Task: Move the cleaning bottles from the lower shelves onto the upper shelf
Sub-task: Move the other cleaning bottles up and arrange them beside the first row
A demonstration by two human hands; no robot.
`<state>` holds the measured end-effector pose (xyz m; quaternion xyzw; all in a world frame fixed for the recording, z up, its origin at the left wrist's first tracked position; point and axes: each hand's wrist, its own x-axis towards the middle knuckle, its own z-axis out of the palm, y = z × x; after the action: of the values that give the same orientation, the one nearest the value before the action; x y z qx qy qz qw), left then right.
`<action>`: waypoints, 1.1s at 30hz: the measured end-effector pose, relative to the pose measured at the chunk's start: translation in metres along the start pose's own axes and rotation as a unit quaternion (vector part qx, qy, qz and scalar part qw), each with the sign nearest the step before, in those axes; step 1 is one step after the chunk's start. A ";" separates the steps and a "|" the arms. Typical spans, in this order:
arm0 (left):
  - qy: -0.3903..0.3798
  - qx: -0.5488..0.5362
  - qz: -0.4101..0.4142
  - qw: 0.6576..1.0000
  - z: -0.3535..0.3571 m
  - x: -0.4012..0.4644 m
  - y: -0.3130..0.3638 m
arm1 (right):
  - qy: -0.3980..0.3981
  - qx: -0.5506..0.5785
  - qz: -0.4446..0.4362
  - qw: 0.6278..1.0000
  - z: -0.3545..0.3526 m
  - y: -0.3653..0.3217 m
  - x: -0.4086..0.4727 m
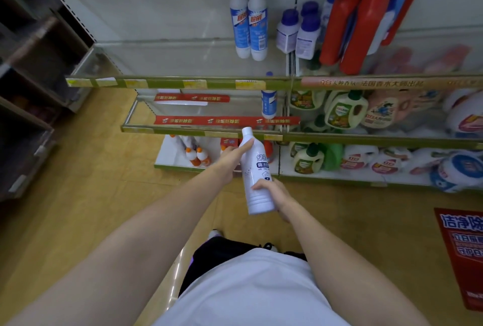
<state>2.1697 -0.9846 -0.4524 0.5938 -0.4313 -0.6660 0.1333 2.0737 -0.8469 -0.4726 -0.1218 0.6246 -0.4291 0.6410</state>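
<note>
White plastic, with a white cap and blue printing on its label, the bottle (257, 174) sits just right of the middle of the view, neck tilted toward 11 o'clock and base toward 5 o'clock, held in the air in front of the shelving. The right hand (277, 196) grips its lower body from the 3 o'clock side, fingers curled round it. The left hand (230, 162) comes in from 9 o'clock with its fingers straight; the index finger lies along the bottle's shoulder and touches it just below the neck.

Up at 12 o'clock, on the upper shelf (183, 82), three tall blue-capped bottles (249, 20) stand close together, and just to their 3 o'clock side stand squat purple-capped bottles (298, 30). Red refill pouches (366, 17) hang at 1 o'clock. The left part of this shelf's board is bare.

On the middle shelf (203, 129), one blue-capped bottle (268, 102) stands alone directly above the held bottle's cap, partly hidden by the upper shelf's edge strip. On the bottom shelf (167, 163), at 10 o'clock from the left hand, small white bottles with orange caps (197, 154) stand in a cluster.

Green detergent jugs (342, 110) and pink and white refill bags (379, 114) fill the shelves at 3 o'clock. A red floor sticker (462, 252) lies at 4 o'clock.
</note>
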 end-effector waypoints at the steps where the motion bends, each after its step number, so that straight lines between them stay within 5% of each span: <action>1: -0.006 0.014 0.001 1.000 0.000 -0.005 0.003 | -0.006 0.017 0.005 1.000 -0.002 0.000 -0.001; 9: -0.013 0.060 -0.010 0.998 -0.001 -0.005 0.010 | -0.022 0.065 0.029 0.997 -0.005 -0.002 0.001; 14: -0.035 0.034 -0.030 0.998 0.003 -0.002 0.007 | 0.060 -0.091 -0.010 0.994 0.007 -0.009 -0.003; 19: -0.037 -0.044 -0.057 0.997 0.009 -0.009 0.010 | 0.155 -0.356 -0.078 0.918 0.020 -0.007 -0.011; 23: -0.013 -0.101 -0.056 0.993 0.009 0.006 0.003 | 0.207 -0.457 -0.124 0.856 0.023 -0.007 -0.010; 33: 0.052 -0.029 0.059 0.996 0.016 -0.023 0.045 | 0.192 -0.370 -0.148 0.897 0.025 -0.029 -0.007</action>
<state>2.1464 -0.9887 -0.4054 0.5969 -0.4383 -0.6376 0.2120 2.0860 -0.8693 -0.4431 -0.3570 0.8239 -0.2719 0.3461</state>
